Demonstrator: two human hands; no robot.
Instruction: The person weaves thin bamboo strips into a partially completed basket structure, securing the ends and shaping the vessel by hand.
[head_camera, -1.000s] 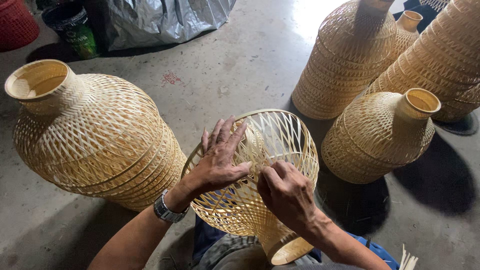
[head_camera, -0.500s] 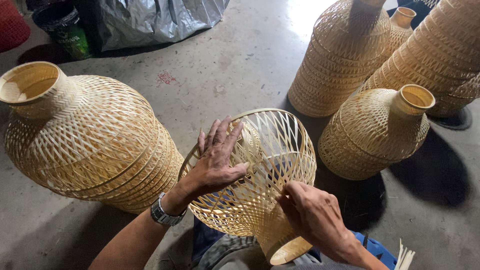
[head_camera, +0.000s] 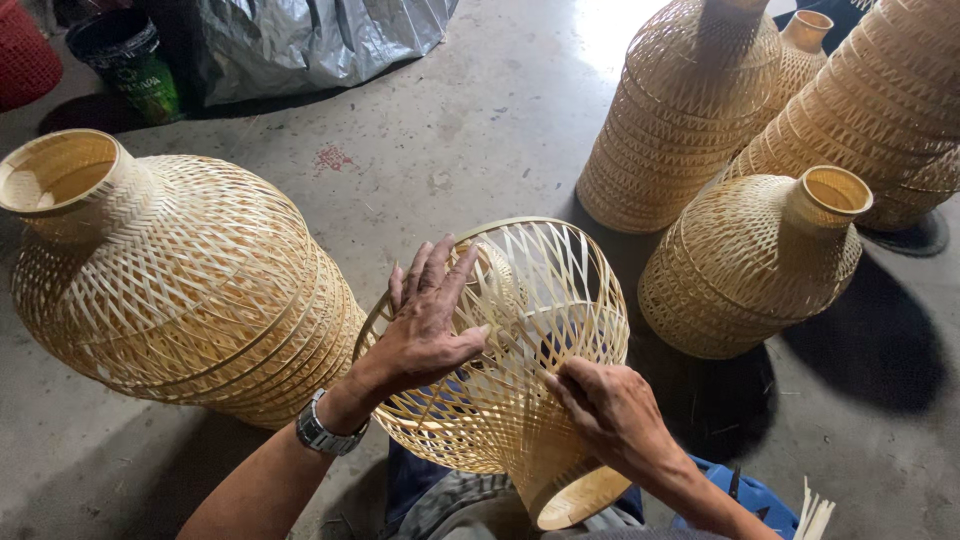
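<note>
A woven bamboo lampshade (head_camera: 530, 300) with an open lattice rests on my lap, wide rim up and narrow neck pointing toward me. My left hand (head_camera: 428, 322), a watch on its wrist, lies flat on the shade's left side with fingers spread over the rim. My right hand (head_camera: 612, 410) grips the lower right of the weave near the neck, fingertips pressed into the strips.
A stack of finished bamboo shades (head_camera: 190, 285) lies on its side at left. Another shade (head_camera: 755, 260) stands at right, with taller stacks (head_camera: 690, 110) behind it. A silver sheet (head_camera: 310, 40), a dark bucket (head_camera: 125, 60) and loose bamboo strips (head_camera: 815, 515) lie on the concrete floor.
My right hand has slid from the upper middle of the shade down toward its neck on the right. My left hand stays spread on the left side.
</note>
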